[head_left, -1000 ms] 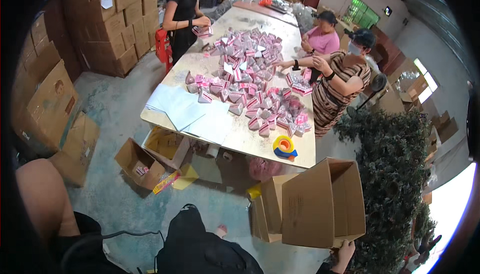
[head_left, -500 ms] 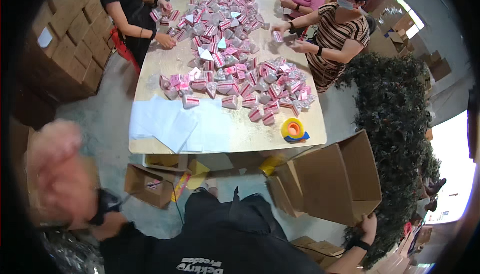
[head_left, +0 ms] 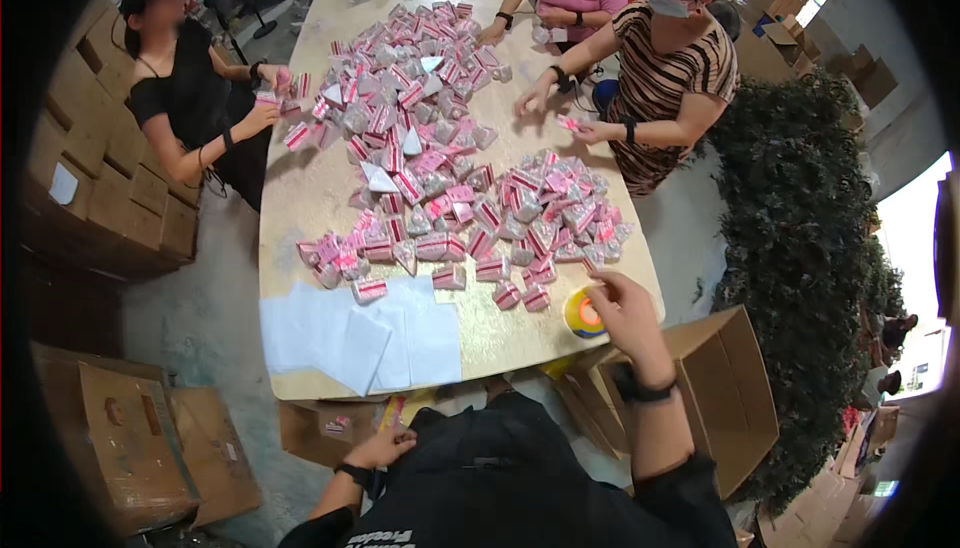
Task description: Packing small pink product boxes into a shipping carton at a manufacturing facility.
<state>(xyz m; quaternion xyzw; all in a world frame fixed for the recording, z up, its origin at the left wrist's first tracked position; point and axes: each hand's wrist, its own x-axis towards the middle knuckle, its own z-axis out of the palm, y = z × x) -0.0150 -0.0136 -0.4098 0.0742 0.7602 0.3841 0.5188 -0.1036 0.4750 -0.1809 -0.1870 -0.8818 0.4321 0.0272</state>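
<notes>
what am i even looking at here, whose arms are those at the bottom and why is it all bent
There is no machine: a person wears a wide fisheye camera on the head, looking down, which bends straight edges. The arms at the bottom are that person's own. The right hand reaches to a yellow tape roll at the edge of the long table. The left hand is low by the body, holding nothing that shows. Small pink packets and white sheets lie on the table. Other people work along its sides.
</notes>
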